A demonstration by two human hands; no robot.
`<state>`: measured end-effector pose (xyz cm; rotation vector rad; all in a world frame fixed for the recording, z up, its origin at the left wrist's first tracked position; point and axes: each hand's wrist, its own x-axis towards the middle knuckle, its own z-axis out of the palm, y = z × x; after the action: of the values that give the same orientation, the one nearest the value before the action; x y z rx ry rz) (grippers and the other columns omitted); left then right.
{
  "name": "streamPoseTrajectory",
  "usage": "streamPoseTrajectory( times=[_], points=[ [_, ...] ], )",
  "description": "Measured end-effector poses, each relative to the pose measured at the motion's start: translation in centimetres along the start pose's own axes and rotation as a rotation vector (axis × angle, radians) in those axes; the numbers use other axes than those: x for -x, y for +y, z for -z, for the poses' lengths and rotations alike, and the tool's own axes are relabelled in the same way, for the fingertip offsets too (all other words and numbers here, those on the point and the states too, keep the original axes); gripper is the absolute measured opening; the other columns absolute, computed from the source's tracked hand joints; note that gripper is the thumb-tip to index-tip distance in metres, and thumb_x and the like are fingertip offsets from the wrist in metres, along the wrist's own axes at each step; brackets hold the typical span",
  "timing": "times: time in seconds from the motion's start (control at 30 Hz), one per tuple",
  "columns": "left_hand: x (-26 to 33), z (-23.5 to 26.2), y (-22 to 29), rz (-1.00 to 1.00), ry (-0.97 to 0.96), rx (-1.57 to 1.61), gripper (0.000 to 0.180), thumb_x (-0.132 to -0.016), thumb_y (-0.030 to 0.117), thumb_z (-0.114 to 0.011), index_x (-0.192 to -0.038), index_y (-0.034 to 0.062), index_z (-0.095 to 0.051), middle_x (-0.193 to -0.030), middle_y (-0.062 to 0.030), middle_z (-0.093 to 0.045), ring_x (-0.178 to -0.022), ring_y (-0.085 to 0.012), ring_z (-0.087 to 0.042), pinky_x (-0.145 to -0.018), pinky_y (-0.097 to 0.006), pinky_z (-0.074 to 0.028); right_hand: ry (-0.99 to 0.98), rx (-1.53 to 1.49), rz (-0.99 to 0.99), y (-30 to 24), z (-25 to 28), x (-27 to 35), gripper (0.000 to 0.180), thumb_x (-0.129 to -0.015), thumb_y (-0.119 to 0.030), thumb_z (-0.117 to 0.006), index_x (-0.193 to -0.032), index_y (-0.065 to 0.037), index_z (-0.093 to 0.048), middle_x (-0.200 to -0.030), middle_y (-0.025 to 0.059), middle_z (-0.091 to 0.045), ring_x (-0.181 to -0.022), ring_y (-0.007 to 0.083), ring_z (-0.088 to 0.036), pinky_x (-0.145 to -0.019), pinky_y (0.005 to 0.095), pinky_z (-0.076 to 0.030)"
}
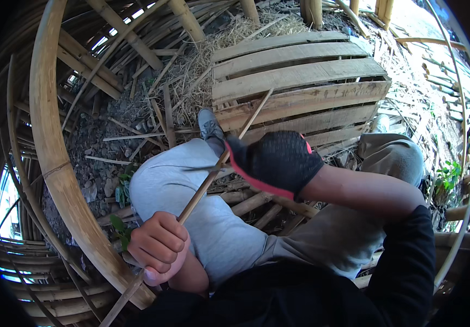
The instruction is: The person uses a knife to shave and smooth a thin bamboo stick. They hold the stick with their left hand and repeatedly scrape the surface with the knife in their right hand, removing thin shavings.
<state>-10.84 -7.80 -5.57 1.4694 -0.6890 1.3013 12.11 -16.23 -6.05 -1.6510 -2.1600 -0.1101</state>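
A long, thin bamboo strip [199,192] runs slantwise across my lap, from the lower left up toward the wooden slats. My bare left hand [159,245] is closed in a fist around its lower part. My right hand [278,161], in a black glove with a pinkish-red edge, is closed farther up, its thumb against the strip. From under the glove a narrow dark knife blade [211,170] crosses the strip; the glove hides its handle. My legs are bent, with the grey trousers [226,226] beneath the strip.
A slatted wooden pallet-like platform [300,73] stands ahead, its near edge by my shoe [210,124]. A thick curved bamboo pole [55,147] rises along my left. Straw [183,90], stones and loose sticks cover the ground. Bamboo poles [251,210] lie beneath my legs.
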Motion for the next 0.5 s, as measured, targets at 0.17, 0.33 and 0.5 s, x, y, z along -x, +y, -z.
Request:
streamPoseTrajectory(
  times=[0.17, 0.33, 0.5],
  points=[
    [0.3, -1.3, 0.0, -0.014, -0.059, -0.004, 0.058, -0.094, 0.015, -0.048, -0.041, 0.0162, -0.026, -0.037, 0.0067, -0.022, -0.030, -0.0052, -0.018, -0.038, -0.021, -0.018, 0.025, -0.002, -0.146, 0.8, -1.7, -0.2, 0.051, -0.097, -0.028, -0.055, -0.139, 0.000, -0.051, -0.057, 0.0117, -0.061, -0.049, 0.0285, -0.062, -0.045, 0.0412, -0.049],
    [-0.2, -0.3, 0.4, -0.013, -0.024, 0.008, 0.058, -0.095, 0.016, -0.048, -0.041, 0.0161, -0.026, -0.037, 0.0066, -0.022, -0.030, -0.0054, -0.018, -0.038, -0.022, -0.018, 0.015, 0.035, -0.075, -1.0, 0.3, 0.1, 0.038, -0.101, -0.030, -0.051, -0.126, -0.002, -0.059, -0.060, 0.0142, -0.062, -0.050, 0.0314, -0.063, -0.045, 0.0443, -0.049],
    [0.2, -1.0, -0.3, -0.012, -0.036, -0.020, 0.059, -0.096, 0.016, -0.048, -0.041, 0.0159, -0.026, -0.037, 0.0068, -0.021, -0.030, -0.0054, -0.019, -0.038, -0.022, -0.018, 0.098, -0.065, -0.268, 2.1, -1.2, -0.6, 0.033, -0.102, -0.032, -0.047, -0.114, -0.009, -0.067, -0.056, 0.0145, -0.060, -0.048, 0.0328, -0.062, -0.045, 0.0460, -0.048]
  ],
)
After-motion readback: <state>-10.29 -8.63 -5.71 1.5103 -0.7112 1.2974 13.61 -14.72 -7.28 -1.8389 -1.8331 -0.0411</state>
